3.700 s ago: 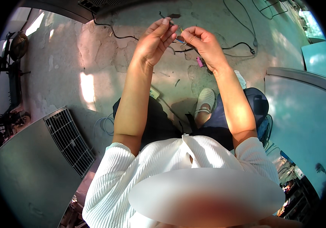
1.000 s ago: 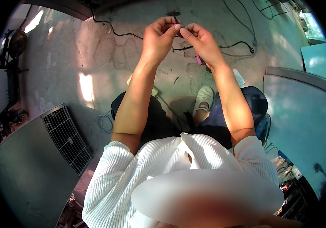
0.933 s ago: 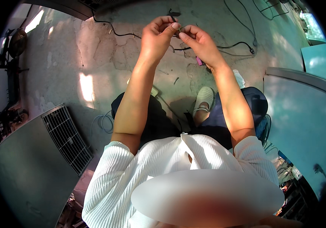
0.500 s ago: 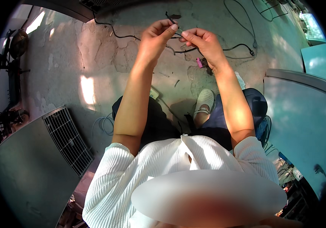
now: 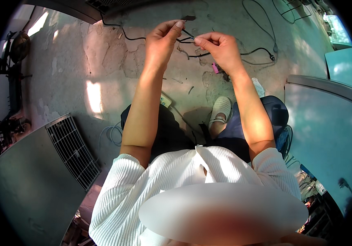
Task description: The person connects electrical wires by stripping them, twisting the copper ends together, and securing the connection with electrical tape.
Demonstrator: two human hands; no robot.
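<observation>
Head view, clock read from the middle of the picture: at 12 o'clock the left hand (image 5: 161, 39) pinches one end of a short black wire (image 5: 188, 34) between thumb and fingers, and at 1 o'clock the right hand (image 5: 221, 46) has its thumb and fingertips closed on the other end. The wire spans the gap between the hands at 12 o'clock, slanting from the left fingertips down to the right ones. Dark strands (image 5: 185, 40) fork out just below it, near the right fingertips; whether these are gripped too, I cannot tell. Past the hands at 12 o'clock lies a flat dark piece (image 5: 189, 18) on the concrete floor (image 5: 69, 53). A pink object (image 5: 215, 68) lies at 1 o'clock, just beside the right wrist, and a black plug (image 5: 272, 57) at 2 o'clock. One pale shoe (image 5: 222, 108) shows near the centre toward 2 o'clock, a wire rack (image 5: 73, 151) stands between 8 and 9, and a light blue panel (image 5: 323, 119) fills 3 o'clock
</observation>
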